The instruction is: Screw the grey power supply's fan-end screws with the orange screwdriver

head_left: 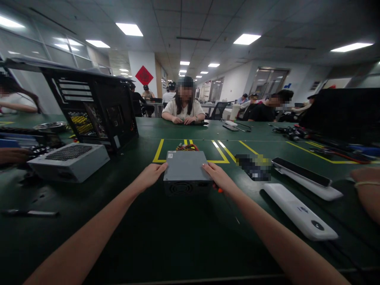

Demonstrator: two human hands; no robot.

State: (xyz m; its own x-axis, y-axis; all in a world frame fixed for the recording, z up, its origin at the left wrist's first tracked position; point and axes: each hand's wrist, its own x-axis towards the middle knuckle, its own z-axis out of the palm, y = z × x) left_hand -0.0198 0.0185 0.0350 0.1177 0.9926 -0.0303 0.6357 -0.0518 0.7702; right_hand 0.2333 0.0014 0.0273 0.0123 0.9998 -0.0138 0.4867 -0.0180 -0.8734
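Observation:
A grey computer power supply is in front of me, its fan grille and socket side facing me. Coloured cables bunch behind its far edge. My left hand grips its left side, thumb on the top edge. On the opposite side my right hand holds it the same way, fingers partly hidden. An orange-and-black screwdriver handle shows under the right hand, with a thin shaft pointing down to the right. Whether that hand grips the screwdriver too, I cannot tell.
Left stand a black computer case and a second power supply. To the right lie a blurred dark phone-like object, a white device and a black-and-white one. People sit nearby; another person's hand is at right. Yellow tape marks the green table.

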